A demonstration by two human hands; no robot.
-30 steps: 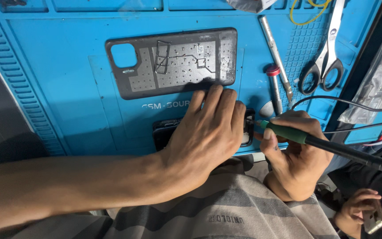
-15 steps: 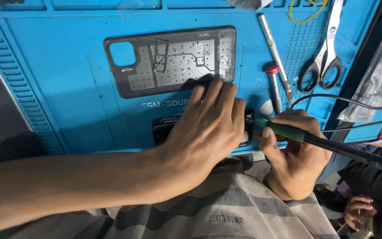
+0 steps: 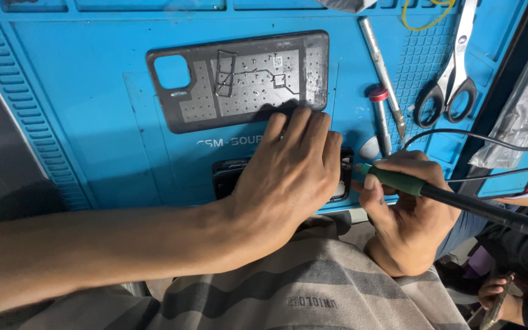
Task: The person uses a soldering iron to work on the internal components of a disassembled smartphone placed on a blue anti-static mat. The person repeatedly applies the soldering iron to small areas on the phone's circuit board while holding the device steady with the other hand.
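The left hand (image 3: 291, 171) lies flat, palm down and fingers spread a little, on a dark phone (image 3: 227, 178), pinning it to the blue work mat (image 3: 80, 91); it grips nothing, it only presses. The hand covers most of the phone, so only the two ends show, one at the left of the hand and one at its right edge. The phone's long axis runs left to right, parallel to the near edge of the mat and close to that edge. The right hand (image 3: 407, 211) is closed in a pen-like grip around a soldering iron (image 3: 398, 181) with a green grip and a black handle and cord trailing off to the right. The iron also lies roughly left to right, its tip pointing left and meeting the right end of the phone, just beside the left hand's little finger. So the right hand is nearer the spot being worked, and the left sits on the phone's body. Just beyond the phone on the mat lies one grey phone back cover (image 3: 239, 79), inner side up, also lengthwise left to right. To the right of the phone and farther back are two slim metal tools (image 3: 381, 119), one with a red collar, and one pair of scissors (image 3: 453, 67). One phone, one iron.
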